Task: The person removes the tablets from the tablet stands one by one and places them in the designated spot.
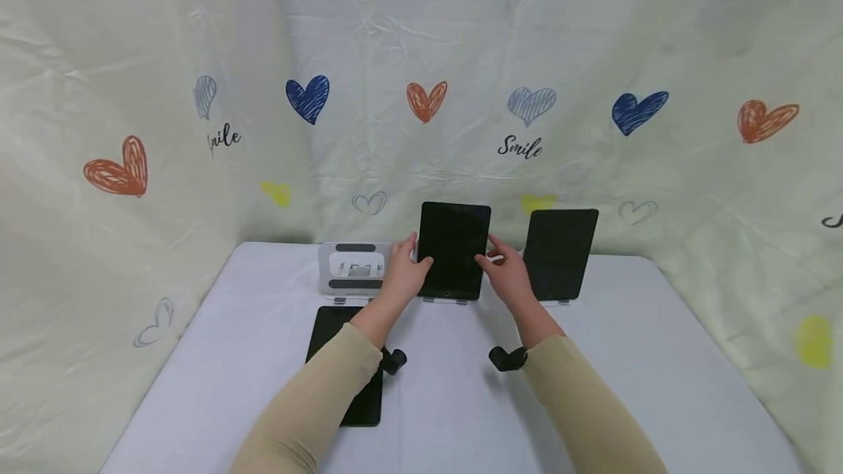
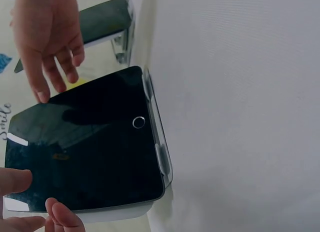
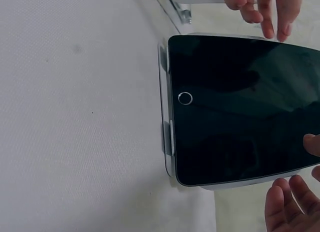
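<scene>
A black tablet (image 1: 453, 240) leans upright on a pale stand, its lower edge on the stand's lip (image 3: 167, 137). Its round home button (image 2: 139, 122) is at the bottom. At the tablet's left side is my left hand (image 1: 402, 273), thumb over the front edge and fingers loosely extended by the side. My right hand (image 1: 510, 274) mirrors it at the other side, thumb overlapping the screen's edge in the head view. In the right wrist view, the right fingers (image 3: 282, 197) are spread just off the tablet's side.
To the left stands a white tablet stand (image 1: 324, 269) with grey pads and no tablet on it. Another black tablet (image 1: 563, 251) leans on a stand at the right. A further tablet (image 1: 365, 404) lies flat beneath my left forearm. Behind the white table (image 1: 448, 386) hangs a heart-printed curtain (image 1: 369, 35).
</scene>
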`<state>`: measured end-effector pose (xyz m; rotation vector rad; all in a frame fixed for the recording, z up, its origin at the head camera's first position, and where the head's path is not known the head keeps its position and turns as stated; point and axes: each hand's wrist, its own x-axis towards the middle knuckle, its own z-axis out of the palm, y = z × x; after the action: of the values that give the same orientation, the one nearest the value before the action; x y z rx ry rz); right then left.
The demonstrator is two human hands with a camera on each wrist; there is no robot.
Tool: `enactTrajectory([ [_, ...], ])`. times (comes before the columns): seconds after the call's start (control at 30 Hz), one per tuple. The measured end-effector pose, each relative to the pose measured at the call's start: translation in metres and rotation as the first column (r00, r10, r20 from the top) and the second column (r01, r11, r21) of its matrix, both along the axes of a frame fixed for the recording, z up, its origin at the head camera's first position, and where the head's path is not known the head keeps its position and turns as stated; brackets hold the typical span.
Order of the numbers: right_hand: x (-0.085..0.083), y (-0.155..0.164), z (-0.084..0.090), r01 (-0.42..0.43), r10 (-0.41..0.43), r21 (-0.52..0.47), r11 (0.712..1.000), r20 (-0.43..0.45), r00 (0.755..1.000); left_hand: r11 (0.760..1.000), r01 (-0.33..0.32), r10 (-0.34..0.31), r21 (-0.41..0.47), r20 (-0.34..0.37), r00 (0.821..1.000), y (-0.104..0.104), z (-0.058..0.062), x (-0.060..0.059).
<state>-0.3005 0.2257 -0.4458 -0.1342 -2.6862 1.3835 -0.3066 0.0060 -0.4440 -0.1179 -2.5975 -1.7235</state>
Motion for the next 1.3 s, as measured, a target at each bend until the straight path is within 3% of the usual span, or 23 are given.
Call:
enactTrajectory([
  [0.33, -0.002, -0.002, -0.003, 0.009, -0.009, 0.01, 1.0, -0.009, 1.0, 1.0, -0.015, 0.015, 0.0, -0.01, 1.0, 0.004, 0.0, -0.004],
  [0.63, 0.002, -0.001, -0.007, 0.023, -0.018, 0.041, 0.999, -0.1, 0.995, 1.0, -0.007, 0.008, 0.013, -0.05, 0.999, 0.001, -0.005, 0.002],
  [0.9, 0.007, 0.003, -0.015, 0.03, -0.03, -0.004, 1.0, -0.181, 0.983, 0.99, -0.119, 0.103, -0.072, -0.193, 0.976, -0.003, -0.009, 0.006],
  [1.13, 0.008, 0.005, -0.018, 0.038, -0.05, -0.065, 0.997, -0.198, 0.979, 0.982, -0.179, 0.16, -0.065, -0.226, 0.961, -0.004, -0.009, 0.005],
  [1.3, 0.007, 0.005, -0.02, 0.035, -0.054, -0.091, 0.995, -0.212, 0.976, 0.982, -0.183, 0.166, -0.048, -0.243, 0.956, -0.005, -0.013, 0.003],
])
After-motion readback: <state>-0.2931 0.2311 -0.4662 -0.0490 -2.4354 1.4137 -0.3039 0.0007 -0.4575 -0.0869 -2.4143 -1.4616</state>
